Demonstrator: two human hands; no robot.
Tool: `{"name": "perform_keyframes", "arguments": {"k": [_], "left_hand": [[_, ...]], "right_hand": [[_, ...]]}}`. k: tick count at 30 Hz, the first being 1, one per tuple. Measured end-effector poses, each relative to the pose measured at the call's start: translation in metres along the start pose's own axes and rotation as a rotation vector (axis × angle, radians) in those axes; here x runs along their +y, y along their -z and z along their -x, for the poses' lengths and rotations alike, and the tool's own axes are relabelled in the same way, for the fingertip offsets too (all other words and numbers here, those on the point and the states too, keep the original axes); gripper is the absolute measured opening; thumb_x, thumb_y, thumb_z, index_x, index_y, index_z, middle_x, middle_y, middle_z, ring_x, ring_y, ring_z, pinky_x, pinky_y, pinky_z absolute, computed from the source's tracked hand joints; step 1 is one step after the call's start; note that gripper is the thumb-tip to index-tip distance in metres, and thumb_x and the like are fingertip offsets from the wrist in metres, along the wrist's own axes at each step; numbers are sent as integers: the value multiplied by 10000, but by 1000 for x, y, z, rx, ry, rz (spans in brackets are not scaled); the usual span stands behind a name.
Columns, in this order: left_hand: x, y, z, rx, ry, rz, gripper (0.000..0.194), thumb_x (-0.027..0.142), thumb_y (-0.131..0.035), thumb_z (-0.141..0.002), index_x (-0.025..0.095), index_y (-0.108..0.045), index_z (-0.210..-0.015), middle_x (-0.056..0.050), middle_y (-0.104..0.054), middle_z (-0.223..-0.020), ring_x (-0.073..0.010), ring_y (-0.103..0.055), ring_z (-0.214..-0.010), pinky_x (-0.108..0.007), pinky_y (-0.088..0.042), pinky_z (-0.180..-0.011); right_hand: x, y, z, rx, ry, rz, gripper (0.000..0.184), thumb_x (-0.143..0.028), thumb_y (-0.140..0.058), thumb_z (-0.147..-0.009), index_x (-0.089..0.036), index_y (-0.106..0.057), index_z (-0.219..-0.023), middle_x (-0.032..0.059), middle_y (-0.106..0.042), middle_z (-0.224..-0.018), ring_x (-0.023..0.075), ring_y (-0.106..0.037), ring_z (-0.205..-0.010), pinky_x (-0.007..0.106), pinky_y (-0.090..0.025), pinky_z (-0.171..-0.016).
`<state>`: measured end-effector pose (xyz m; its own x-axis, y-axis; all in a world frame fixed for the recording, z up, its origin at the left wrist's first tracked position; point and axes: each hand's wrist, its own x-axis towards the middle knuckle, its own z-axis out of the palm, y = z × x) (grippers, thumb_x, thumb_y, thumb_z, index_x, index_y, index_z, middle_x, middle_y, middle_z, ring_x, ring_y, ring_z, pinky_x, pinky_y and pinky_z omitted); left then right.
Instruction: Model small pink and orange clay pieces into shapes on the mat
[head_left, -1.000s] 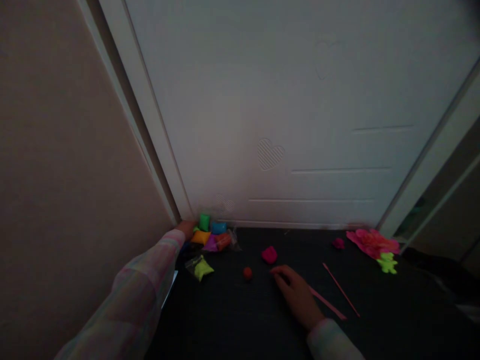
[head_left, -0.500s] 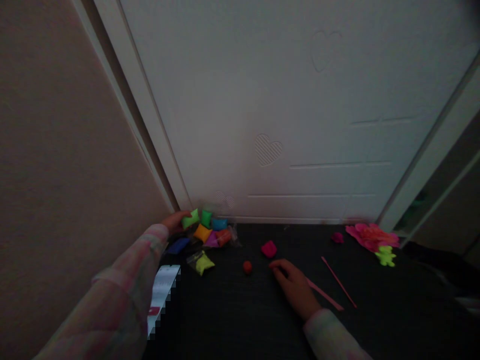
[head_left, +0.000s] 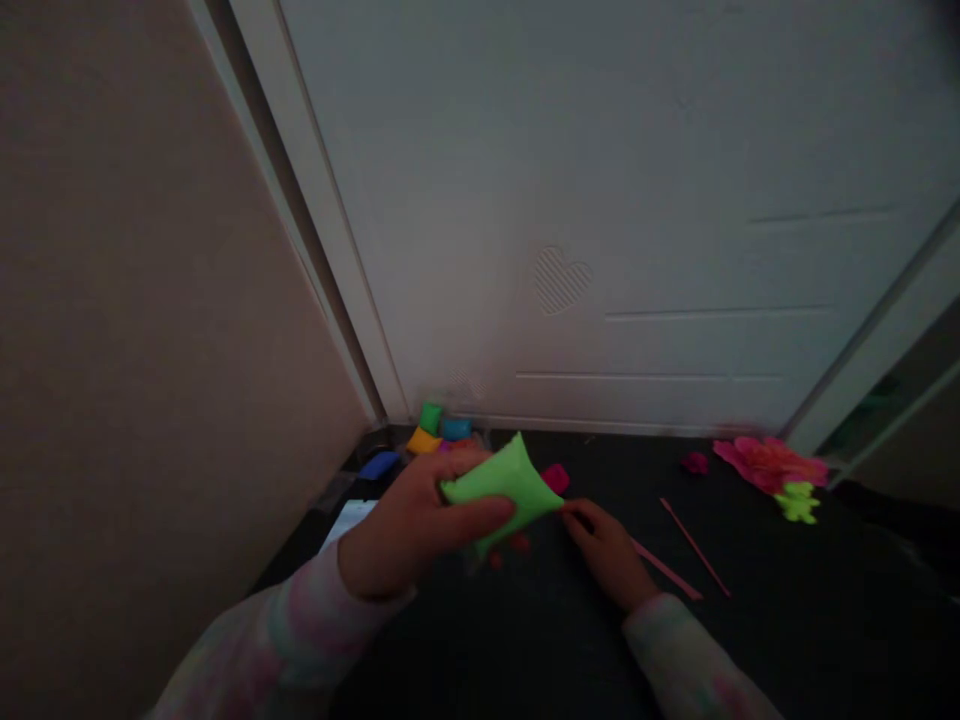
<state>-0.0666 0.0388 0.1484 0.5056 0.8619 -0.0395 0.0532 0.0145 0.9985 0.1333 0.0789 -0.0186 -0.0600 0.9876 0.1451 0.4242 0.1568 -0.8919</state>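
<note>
A light green, pillow-shaped packet of modelling clay (head_left: 502, 485) is held up above the dark tabletop. My left hand (head_left: 409, 515) grips it, thumb on the near face and fingers behind. My right hand (head_left: 607, 555) is closed in a pinch, its fingertips at the packet's right corner; whether they grip that corner I cannot tell. A dark pink clay lump (head_left: 556, 478) lies just beyond the packet. The small reddish ball and the yellow packet are hidden behind my left hand and what it holds.
Blue (head_left: 379, 465), orange (head_left: 424, 442) and green (head_left: 430, 416) clay packets lie at the back left, near a phone (head_left: 351, 518). A pink flat strip (head_left: 667, 572) and a thin stick (head_left: 695, 547) lie right. Beyond are a magenta lump (head_left: 695, 463), pink flower (head_left: 769, 464) and yellow-green bear (head_left: 797, 502).
My left hand has lifted the light green packet from the back-left pile and carried it right, towards my right hand. My right hand keeps its pinched shape. The view has shifted slightly.
</note>
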Motion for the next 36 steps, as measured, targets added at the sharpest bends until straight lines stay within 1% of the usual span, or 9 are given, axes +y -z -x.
{"name": "perform_keyframes", "arguments": {"k": [3,9,14,18,19,23,25,29,36], "left_hand": [[14,-17,19,-31,-5,-21,246,275,-582,-682,145,-589,-889,-47,-633,-697,-114,-568,-553,-191,-450,-469],[16,-23,24,-24,-15,-85,215,286,-579,-681,135,-583,-834,-44,-626,-667,-101,-550,-522,-184,-437,-459],[-8,-16,11,207,-225,-447,375,287,-628,-627,188,-487,-960,-52,-602,-882,-152,-577,-739,-258,-467,-644],[-41,12,-13,450,-496,-909,261,241,-574,-672,186,-525,-923,-68,-556,-1021,-196,-488,-985,-345,-359,-884],[-49,24,-19,494,-491,-973,236,232,-549,-688,181,-538,-918,-70,-551,-1026,-198,-481,-988,-348,-356,-886],[-70,79,-35,742,-223,-863,363,335,-512,-702,121,-516,-995,-76,-571,-990,-201,-521,-922,-324,-408,-819],[-77,100,-35,799,-120,-836,389,337,-469,-724,96,-503,-1028,-89,-563,-1027,-208,-512,-951,-322,-398,-836],[-94,103,-30,628,-101,-983,374,305,-449,-745,102,-492,-1057,-93,-539,-1067,-187,-488,-988,-308,-359,-892],[-124,55,-35,347,-197,-1236,310,218,-429,-763,168,-482,-1064,-76,-510,-1064,-181,-463,-998,-306,-364,-891]], "right_hand": [[1,0,0,-26,10,-33,203,-247,-438,-691,-186,-592,-809,35,-621,-836,196,-550,-831,324,-400,-750],[3,0,0,-18,2,-48,219,-262,-441,-685,-181,-598,-814,41,-631,-835,202,-557,-819,324,-405,-736],[1,0,0,-14,1,5,222,-279,-417,-712,-185,-592,-810,33,-615,-839,182,-550,-816,309,-400,-745],[-1,0,0,8,-12,21,223,-280,-421,-710,-192,-596,-815,30,-609,-873,179,-539,-858,306,-385,-779],[-1,1,0,11,-13,23,223,-277,-421,-708,-191,-597,-814,30,-608,-871,178,-540,-855,306,-386,-778],[0,1,0,20,-10,25,219,-272,-426,-697,-190,-600,-800,27,-611,-856,176,-545,-838,302,-393,-767],[0,1,-1,18,-6,22,215,-273,-426,-697,-194,-602,-791,26,-612,-854,175,-546,-840,300,-392,-769],[-1,1,-1,12,-11,16,210,-276,-429,-696,-200,-601,-790,21,-612,-850,175,-547,-832,300,-395,-759],[-3,2,0,16,-21,35,221,-276,-423,-699,-190,-598,-803,26,-612,-861,175,-542,-847,289,-390,-756]]}}
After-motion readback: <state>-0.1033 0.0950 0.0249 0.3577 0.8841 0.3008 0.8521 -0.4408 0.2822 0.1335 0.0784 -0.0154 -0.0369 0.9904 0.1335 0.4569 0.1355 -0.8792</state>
